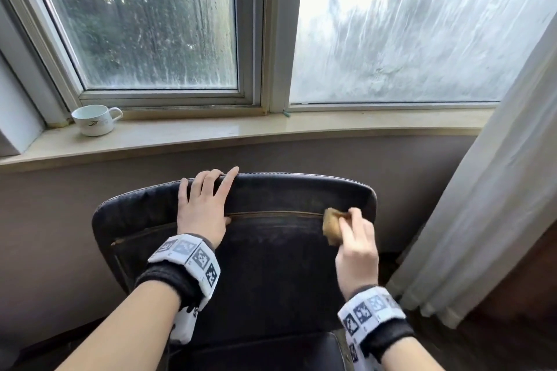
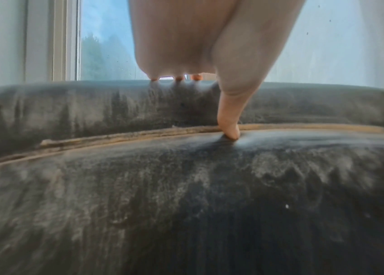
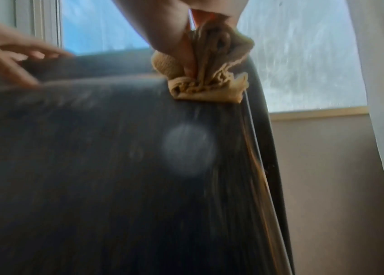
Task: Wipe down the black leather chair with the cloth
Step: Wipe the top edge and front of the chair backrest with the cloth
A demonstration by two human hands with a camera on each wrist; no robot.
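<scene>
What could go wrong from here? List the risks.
1. The cloth is bunched small in the right hand, so each stroke covers little; dusty streaks across the chair may get missed.
2. Grit packed in the seam may just smear along the leather.
3. The left hand rests on the unwiped top edge and covers it; that patch could be skipped.

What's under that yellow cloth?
The black chair back, near its right edge. The cloth, bunched in the right hand, hides the leather directly beneath it.
</scene>
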